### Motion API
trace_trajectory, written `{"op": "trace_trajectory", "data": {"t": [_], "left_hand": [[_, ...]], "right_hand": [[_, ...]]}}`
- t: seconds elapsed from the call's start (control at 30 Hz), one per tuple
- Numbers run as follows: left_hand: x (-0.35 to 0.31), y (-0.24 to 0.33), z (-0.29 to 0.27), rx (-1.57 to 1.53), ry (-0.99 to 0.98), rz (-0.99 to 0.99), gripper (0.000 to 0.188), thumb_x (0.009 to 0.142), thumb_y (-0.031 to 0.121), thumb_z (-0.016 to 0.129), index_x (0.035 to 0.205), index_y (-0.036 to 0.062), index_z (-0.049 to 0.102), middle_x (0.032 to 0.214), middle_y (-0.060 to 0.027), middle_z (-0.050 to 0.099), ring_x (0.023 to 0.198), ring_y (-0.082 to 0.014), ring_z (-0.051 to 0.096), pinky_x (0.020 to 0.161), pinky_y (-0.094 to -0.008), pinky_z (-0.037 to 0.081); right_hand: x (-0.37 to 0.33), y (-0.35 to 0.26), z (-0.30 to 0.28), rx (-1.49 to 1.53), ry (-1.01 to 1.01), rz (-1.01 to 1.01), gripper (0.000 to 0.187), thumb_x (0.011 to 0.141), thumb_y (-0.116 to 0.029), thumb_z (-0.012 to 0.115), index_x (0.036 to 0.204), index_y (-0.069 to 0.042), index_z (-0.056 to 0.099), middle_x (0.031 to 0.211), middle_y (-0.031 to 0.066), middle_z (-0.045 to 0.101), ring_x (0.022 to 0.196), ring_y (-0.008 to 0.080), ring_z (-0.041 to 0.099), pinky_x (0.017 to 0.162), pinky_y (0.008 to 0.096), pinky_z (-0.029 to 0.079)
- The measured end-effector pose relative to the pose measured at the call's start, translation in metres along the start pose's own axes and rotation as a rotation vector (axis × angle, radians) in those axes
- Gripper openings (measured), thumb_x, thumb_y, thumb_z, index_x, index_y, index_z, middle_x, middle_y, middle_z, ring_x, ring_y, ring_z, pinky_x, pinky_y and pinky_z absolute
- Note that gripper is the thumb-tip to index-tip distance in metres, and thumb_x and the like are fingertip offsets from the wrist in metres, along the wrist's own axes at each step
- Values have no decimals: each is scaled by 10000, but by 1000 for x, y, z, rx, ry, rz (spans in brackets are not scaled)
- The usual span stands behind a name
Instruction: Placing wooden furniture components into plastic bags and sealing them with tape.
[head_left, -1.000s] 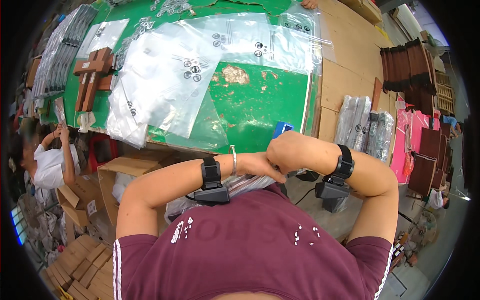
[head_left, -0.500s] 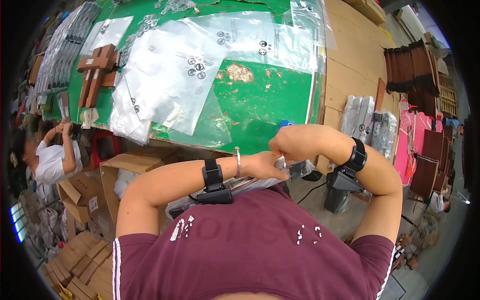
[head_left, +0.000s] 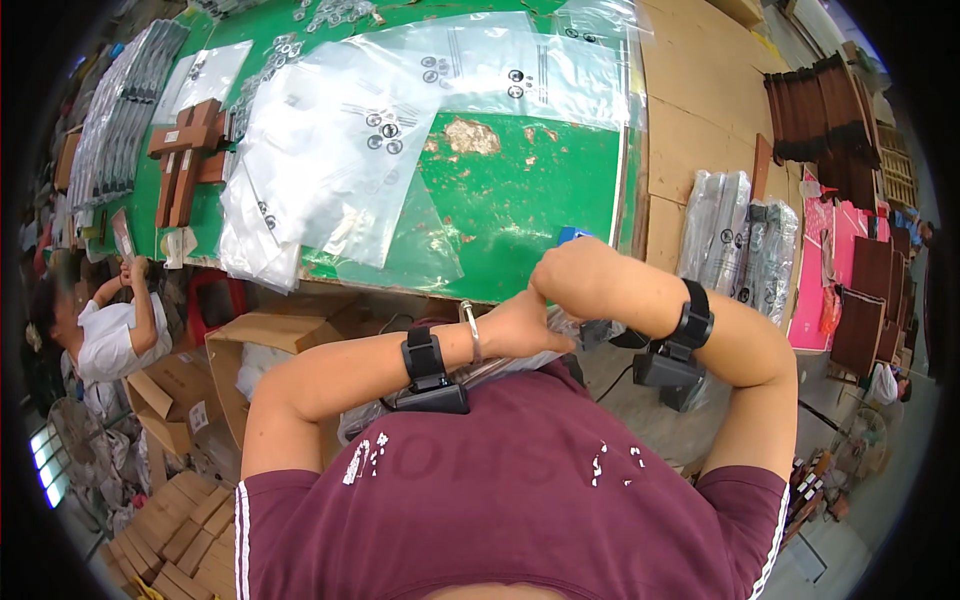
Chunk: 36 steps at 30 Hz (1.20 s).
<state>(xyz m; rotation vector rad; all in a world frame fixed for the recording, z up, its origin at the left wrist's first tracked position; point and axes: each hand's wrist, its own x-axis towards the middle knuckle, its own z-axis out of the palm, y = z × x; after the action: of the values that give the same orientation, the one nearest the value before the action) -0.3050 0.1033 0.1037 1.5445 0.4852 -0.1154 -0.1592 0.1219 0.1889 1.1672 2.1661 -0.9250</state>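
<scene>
Close to my body, at the table's near edge, a long item wrapped in clear plastic [head_left: 497,371] lies across my front, mostly hidden by my forearm and shirt. My left hand [head_left: 515,327] is closed around its right end, where crinkled plastic shows below the thumb. Against the left fingertips, my right hand [head_left: 578,275] is closed with its knuckles up; whatever it pinches is hidden. Just beyond the right hand sits a small blue object [head_left: 572,234]. Flat clear plastic bags [head_left: 330,130] with dark printed marks are spread over the green tabletop [head_left: 520,210].
Brown wooden pieces [head_left: 188,160] and stacked plastic-wrapped parts [head_left: 125,110] occupy the table's left. More wrapped parts [head_left: 715,225] lie on cardboard at right. Open cartons [head_left: 270,335] stand below the table edge, left. Another person [head_left: 110,325] works at far left.
My right hand has risen slightly and shifted a little left, its wrist tilting. My left hand stays by it at the wrapped item's end. The whole view has shifted slightly.
</scene>
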Motion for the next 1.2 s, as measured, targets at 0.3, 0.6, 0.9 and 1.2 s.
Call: {"op": "trace_trajectory", "data": {"t": [0.3, 0.6, 0.9, 1.2], "left_hand": [[2, 39, -27, -102, -3, -91, 1076, 736, 205, 761, 1426, -83, -13, 1127, -209, 607, 1005, -243, 600, 892, -309, 452], [-23, 65, -90, -692, 118, 71, 895, 812, 112, 667, 1503, 172, 101, 1142, -133, 595, 882, -201, 640, 762, -321, 531], [-10, 79, -92, -739, 8, 115, 697, 790, 231, 679, 1372, 34, 351, 1072, -151, 613, 854, -214, 650, 744, -332, 557], [19, 85, -97, -694, -52, 78, 764, 752, 443, 633, 1298, -44, 414, 1016, -207, 626, 818, -324, 663, 736, -403, 559]], "right_hand": [[20, 75, 54, 569, 31, 16, 183, 762, -194, 677, 822, -21, 669, 812, 181, 668, 751, 318, 647, 644, 401, 494], [-32, 52, 44, 1367, 978, -144, 598, 808, -141, 695, 1301, -35, 373, 1108, 70, 540, 859, 174, 567, 721, 295, 490], [-6, 14, 48, 1598, 1172, -423, 760, 808, -56, 688, 1420, -87, 240, 1241, 142, 487, 927, 179, 597, 643, 304, 514], [31, 13, 110, 1651, 1320, -67, 677, 885, -263, 626, 1417, -41, 271, 1247, 124, 447, 828, 131, 594, 622, 268, 479]]}}
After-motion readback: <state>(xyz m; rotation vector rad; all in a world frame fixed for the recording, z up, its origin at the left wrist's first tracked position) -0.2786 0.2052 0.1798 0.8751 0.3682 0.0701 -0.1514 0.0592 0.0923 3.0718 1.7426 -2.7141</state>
